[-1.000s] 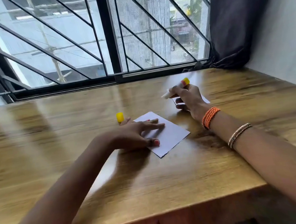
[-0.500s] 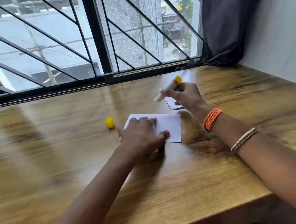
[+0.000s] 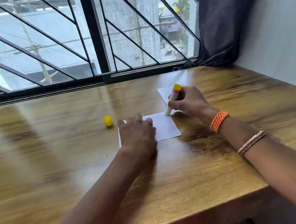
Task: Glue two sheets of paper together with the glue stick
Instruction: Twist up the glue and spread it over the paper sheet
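The light, easily creased paper (image 3: 166,126) is pressed flat by the straightened left hand (image 3: 138,132) while the rigid glue stick (image 3: 172,99) is gripped mid-barrel by the right hand (image 3: 189,102).

the table (image 3: 224,158) is glossy wood-grain, mirroring the window light. on it lie two matt white paper sheets (image 3: 166,126), and left of the nearer one a smooth yellow plastic cap (image 3: 108,121). beyond the table stand dark metal window bars (image 3: 95,34) and a dull cloth curtain (image 3: 225,17).

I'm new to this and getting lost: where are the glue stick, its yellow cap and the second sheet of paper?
glue stick (image 3: 173,98): head view, middle of its white barrel.
yellow cap (image 3: 108,121): head view, its side wall.
second sheet (image 3: 164,93): head view, bare corner behind the right hand.
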Tool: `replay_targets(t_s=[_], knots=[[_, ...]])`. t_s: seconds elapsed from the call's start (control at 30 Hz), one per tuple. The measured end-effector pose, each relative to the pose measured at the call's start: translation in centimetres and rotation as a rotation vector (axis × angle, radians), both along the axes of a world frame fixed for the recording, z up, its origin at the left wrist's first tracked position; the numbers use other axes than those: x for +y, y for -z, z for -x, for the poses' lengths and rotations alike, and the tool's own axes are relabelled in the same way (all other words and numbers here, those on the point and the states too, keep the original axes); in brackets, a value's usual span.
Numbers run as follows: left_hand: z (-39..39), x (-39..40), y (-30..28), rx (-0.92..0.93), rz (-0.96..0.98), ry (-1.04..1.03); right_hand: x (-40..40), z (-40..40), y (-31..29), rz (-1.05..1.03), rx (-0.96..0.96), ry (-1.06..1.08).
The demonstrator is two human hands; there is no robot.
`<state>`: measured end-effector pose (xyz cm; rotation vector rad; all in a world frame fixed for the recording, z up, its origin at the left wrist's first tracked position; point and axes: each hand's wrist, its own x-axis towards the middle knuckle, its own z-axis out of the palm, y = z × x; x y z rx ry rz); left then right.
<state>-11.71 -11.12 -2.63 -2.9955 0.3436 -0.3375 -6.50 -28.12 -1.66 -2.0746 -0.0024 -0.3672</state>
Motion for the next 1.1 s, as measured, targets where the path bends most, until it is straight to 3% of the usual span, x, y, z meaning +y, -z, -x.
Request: replay_targets(t_s=[0.37, 1.1], knots=[[-0.7, 0.5, 0.7, 0.122, 0.0, 0.062, 0.0, -0.1, 0.3, 0.008, -0.033, 0.054], [-0.8, 0.5, 0.9, 0.056, -0.037, 0.067, 0.0, 0.9, 0.6, 0.051, -0.023, 0.092]])
